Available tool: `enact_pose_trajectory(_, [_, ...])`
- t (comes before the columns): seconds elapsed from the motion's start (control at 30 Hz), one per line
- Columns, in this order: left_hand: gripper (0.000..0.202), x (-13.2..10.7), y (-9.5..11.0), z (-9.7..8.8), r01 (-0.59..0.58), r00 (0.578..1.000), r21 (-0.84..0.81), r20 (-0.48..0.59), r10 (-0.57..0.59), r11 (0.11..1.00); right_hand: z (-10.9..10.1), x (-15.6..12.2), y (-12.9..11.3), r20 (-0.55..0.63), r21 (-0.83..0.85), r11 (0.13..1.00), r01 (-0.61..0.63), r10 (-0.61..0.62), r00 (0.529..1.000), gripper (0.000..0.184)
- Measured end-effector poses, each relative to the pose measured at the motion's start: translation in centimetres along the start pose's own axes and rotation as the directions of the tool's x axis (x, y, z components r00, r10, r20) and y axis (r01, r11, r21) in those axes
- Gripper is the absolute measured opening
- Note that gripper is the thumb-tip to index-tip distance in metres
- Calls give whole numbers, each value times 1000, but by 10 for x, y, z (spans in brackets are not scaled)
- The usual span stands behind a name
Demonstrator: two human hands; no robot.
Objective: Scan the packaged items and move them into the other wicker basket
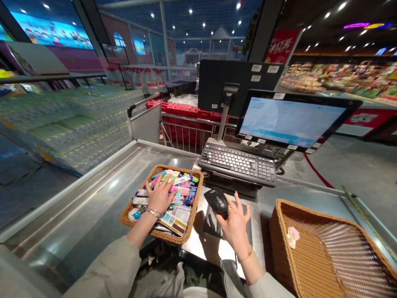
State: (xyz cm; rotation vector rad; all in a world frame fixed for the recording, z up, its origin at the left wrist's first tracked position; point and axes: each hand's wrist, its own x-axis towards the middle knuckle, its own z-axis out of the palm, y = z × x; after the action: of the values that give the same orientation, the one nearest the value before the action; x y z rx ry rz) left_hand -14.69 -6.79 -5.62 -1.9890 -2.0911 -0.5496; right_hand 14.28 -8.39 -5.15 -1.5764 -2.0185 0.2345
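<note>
The person's left hand (159,194) rests inside a shallow rectangular tan wicker basket (196,198), its fingers (154,186) spread apart on a heap of small plastic-wrapped pink, blue and white packets (178,192). They press on the heap without clearly clamping any 1 packet. The basket stands on a brushed stainless-steel tabletop (77,198).

Just right of the basket, the right hand (235,227) holds a black handheld barcode scanner (218,200), closed around its grip, while the outer fingers (238,203) fan apart. Below the scanner, a flat dark glass panel (214,225) is set into the tabletop.

Further right stands a larger, empty-looking tan wicker basket (310,217) with a small pink sticker (293,236) on its side. Ahead are a black keyboard (237,165) and a tilted black-framed touchscreen monitor (290,120) showing a pale blue window. Behind them, red plastic crates (182,132) sit in a metal cart, and shrink-wrapped bottled water (74,124) is stacked at the far left.
</note>
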Motion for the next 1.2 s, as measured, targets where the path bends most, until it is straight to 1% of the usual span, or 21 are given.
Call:
enact_pose_trajectory(0.2, [33,5,-15,7,-3,999,43,39,1,999,5,1,-5,16,8,1000,21,-21,1000,22])
enact_pose_trajectory(0.33, [31,8,-19,9,15,999,63,50,-18,998,5,4,-8,30,12,1000,20,-20,999,22])
enact_pose_trajectory(0.47, [25,9,-21,10,25,998,43,55,-27,999,6,4,-7,25,9,1000,22,-22,999,21])
enact_pose_trajectory(0.6, [20,11,-21,9,37,997,2,74,-37,999,9,3,-4,11,7,1000,25,-25,1000,21])
enact_pose_trajectory(0.73, [20,14,-17,7,40,994,-18,102,-38,999,11,3,-3,5,23,999,22,-22,1000,22])
enact_pose_trajectory(0.93, [20,20,-11,0,33,997,-67,70,-29,997,10,3,-1,-4,20,1000,21,-21,1000,21])
enact_pose_trajectory(1.0, [20,26,-9,-1,54,997,-91,63,-48,994,10,3,-1,-3,18,1000,17,-17,1000,21])
enact_pose_trajectory(1.07, [21,35,-7,0,104,993,-120,76,-95,987,10,3,-1,0,18,1000,15,-15,1000,20])
enact_pose_trajectory(1.2, [23,51,-5,10,226,969,-162,136,-205,961,9,3,-2,-2,23,1000,10,-10,1000,22])
